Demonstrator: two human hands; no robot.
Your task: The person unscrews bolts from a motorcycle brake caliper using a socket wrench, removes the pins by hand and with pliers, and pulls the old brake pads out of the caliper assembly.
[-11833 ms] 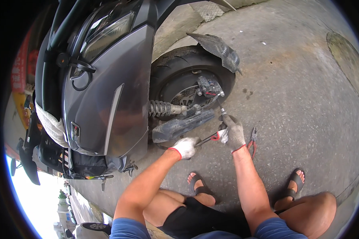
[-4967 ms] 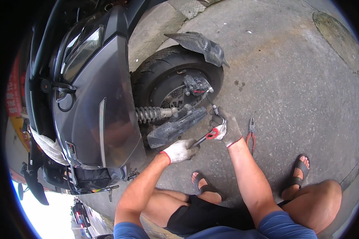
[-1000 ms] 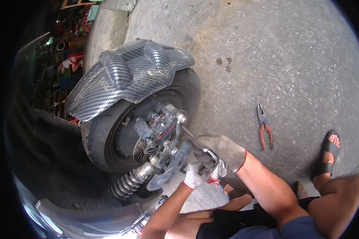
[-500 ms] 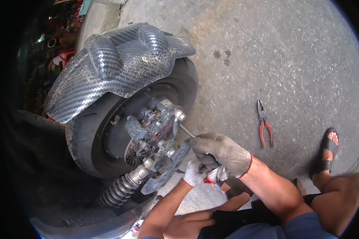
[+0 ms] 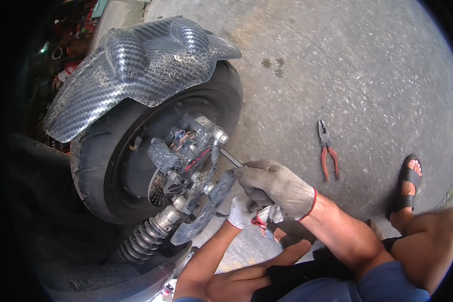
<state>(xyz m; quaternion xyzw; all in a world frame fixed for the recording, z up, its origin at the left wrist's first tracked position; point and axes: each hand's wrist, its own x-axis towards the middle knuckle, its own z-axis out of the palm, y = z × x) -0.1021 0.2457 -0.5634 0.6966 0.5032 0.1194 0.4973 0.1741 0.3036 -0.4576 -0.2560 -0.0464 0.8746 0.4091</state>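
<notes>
they've leaned nearer the wheel point(image 5: 136, 168) than before, right hand point(image 5: 279, 187) closed round a metal rod point(image 5: 230, 157); left hand's point(image 5: 242, 212) grip i can't tell.

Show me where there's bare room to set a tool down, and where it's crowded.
Bare ground spreads beyond the pliers, above the right foot. Another free patch lies between wheel and pliers, above the right hand. Crowded: where the left hand meets the right, and along the rod toward the caliper.

Head-worn fisheye looks down on the nearby wheel point(image 5: 131, 168).
</notes>
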